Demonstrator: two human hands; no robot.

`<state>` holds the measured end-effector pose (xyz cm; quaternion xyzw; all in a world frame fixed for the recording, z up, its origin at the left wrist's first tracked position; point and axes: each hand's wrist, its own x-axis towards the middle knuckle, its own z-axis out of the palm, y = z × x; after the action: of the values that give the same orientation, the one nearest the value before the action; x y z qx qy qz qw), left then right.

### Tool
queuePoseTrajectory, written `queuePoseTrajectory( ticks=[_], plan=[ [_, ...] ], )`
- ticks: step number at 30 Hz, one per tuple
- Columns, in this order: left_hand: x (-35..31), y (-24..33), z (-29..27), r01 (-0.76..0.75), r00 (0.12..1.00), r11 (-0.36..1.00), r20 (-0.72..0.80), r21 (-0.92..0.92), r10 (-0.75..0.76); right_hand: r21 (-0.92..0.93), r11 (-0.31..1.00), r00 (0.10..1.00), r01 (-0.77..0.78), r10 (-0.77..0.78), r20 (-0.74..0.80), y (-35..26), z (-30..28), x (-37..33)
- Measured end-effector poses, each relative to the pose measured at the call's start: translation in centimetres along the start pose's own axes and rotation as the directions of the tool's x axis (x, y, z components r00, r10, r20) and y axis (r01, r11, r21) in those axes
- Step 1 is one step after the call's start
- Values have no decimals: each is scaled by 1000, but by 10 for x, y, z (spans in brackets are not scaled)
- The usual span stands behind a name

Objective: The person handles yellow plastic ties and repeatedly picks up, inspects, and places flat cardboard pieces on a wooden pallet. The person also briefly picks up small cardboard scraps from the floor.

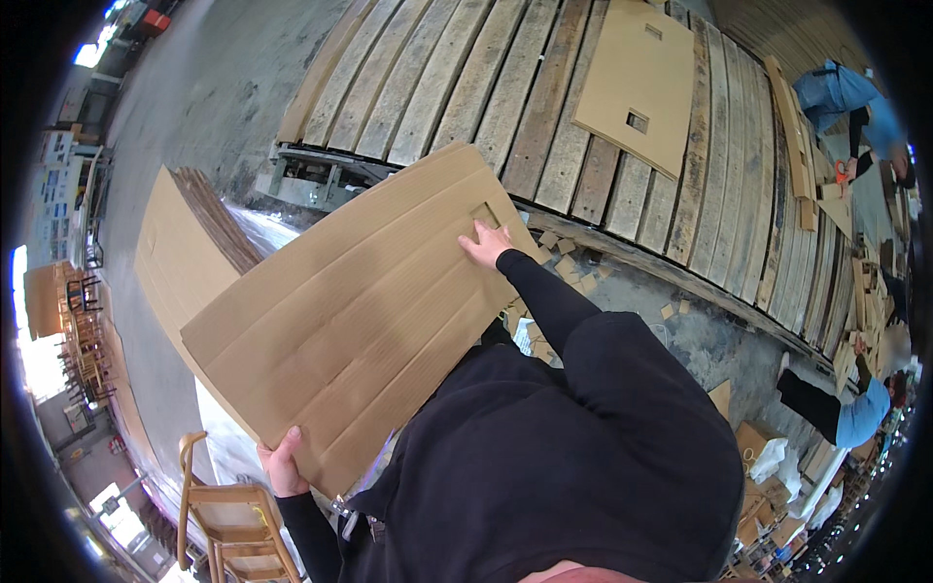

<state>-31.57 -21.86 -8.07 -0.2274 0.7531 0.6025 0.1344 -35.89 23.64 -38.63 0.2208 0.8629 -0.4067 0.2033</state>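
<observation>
Holding one cardboard sheet (360, 301) mid-frame: our left hand (284, 464), lower left, gripping its edge; our right hand (489, 245), fingers (478, 229) spread beside the slot (483, 211). Apparently finished: slotted board (637, 83), upper right. Undetermined: layered cardboard (185, 248), left.

Weathered wooden slats line a long, low platform (466, 92) on a concrete floor (219, 87), with a metal fitting (326, 183) beneath its near left corner; small cardboard scraps (567, 265) litter the ground along its edge; a light wooden chair (224, 507) stands at lower left, while more wooden chairs (86, 330) crowd together near a bright opening (44, 364) at far left; across the platform, at upper right, a co-worker in blue (834, 94) bends over; another, in a blue top and black trousers (863, 416), works farther down the right side, near white plastic bags (773, 459) heaped among brown cartons (750, 439).
</observation>
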Motion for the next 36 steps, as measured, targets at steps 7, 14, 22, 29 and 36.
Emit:
queuePoseTrajectory(
  ticks=[7,14,22,29,36],
  plan=[
    [-1,15,14,-43,999,998,-23,35,44,30,988,988,-149,147,45,0,-5,20],
    [-24,48,34,-119,992,992,52,52,116,166,957,971,-237,238,17,6,-7,49],
    [-3,53,1,-125,985,992,116,-12,125,324,944,973,65,12,-230,-3,-43,15],
    [51,-15,41,24,984,972,179,-235,19,223,970,752,100,73,-656,41,-92,-5],
    [91,-41,73,121,941,984,332,-134,-70,520,626,385,-582,775,-501,137,-103,-52]
  ],
)
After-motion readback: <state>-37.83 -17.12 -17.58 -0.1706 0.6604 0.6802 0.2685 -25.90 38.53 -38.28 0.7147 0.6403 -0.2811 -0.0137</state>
